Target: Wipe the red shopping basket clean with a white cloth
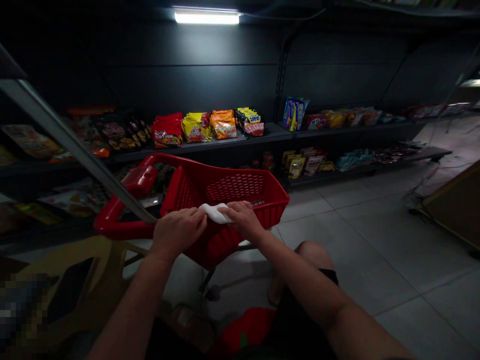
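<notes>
Between my two hands stretches a soft, smooth white piece (215, 213); whether it is bunched cloth or something like modelling clay I cannot tell. My left hand (179, 229) is closed round its left end. At the other end, my right hand (243, 219) grips it, thumb on top. Both hands are at the near side of a red plastic shopping cart (225, 245) with a perforated basket. Whether they touch its rim is unclear. The cart's red handle (127, 229) is left of my left hand.
A yellowish stool (108, 260) with a dark flat object (71, 290) on it stands left. Dark shelves (221, 145) hold several snack packets (224, 124). A metal pole (86, 155) slants down to the cart. A brown box-like piece (453, 205) is at right.
</notes>
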Demonstrator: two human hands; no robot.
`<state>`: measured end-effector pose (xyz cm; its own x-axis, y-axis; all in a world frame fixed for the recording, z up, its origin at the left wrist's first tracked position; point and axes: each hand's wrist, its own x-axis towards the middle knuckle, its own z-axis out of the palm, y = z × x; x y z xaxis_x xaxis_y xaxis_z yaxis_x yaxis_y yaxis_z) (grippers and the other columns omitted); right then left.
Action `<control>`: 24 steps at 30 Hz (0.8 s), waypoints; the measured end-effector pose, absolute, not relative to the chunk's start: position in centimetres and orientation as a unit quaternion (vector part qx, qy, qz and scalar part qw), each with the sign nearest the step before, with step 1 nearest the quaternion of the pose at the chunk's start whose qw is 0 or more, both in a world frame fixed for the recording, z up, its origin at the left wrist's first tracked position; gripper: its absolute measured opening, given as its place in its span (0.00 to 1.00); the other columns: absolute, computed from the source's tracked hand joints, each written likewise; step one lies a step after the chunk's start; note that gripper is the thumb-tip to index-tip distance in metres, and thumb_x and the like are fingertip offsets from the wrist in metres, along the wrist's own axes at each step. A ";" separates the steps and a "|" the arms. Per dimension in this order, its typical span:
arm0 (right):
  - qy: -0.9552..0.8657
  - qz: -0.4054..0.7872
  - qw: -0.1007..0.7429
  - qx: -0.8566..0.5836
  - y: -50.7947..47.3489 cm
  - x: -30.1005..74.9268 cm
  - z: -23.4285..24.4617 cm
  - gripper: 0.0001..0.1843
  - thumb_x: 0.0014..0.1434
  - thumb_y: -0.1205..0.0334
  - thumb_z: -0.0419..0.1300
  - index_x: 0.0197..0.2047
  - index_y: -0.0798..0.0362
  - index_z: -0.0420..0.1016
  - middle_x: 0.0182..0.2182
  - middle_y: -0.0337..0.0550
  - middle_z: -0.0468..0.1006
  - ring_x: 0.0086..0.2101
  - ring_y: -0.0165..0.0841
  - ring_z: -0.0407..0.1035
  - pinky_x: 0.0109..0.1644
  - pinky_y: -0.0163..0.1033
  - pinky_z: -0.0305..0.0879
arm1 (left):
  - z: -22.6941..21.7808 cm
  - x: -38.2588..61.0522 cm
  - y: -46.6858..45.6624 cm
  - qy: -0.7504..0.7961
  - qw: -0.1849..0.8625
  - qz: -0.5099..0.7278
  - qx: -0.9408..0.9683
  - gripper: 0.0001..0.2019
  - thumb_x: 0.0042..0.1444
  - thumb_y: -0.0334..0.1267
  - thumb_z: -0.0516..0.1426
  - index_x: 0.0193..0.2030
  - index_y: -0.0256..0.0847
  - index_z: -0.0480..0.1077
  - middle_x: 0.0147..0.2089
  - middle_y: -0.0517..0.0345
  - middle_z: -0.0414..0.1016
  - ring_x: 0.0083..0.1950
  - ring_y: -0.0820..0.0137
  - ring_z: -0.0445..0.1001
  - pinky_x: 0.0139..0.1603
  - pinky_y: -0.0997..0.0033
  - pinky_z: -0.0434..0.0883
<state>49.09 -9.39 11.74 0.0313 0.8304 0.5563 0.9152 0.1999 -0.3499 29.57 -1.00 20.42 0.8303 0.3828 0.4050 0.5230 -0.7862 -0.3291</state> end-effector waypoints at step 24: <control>-0.723 -0.118 0.195 -0.652 -9.3 45.9 13.1 0.23 0.71 0.44 0.44 0.62 0.42 0.64 0.44 0.44 0.74 0.41 0.37 0.67 0.47 0.44 0.54 | 20.4 25.5 3.8 -0.356 0.232 -0.078 -0.902 0.25 0.67 0.50 0.41 0.32 0.43 0.75 0.36 0.52 0.81 0.35 0.59 0.78 0.30 0.66 0.58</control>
<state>45.93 -9.30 13.14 -0.0743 0.8967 0.4365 0.9890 0.1224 -0.0833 25.53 3.81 20.45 0.7351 0.6053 0.3053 0.6775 -0.6397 -0.3629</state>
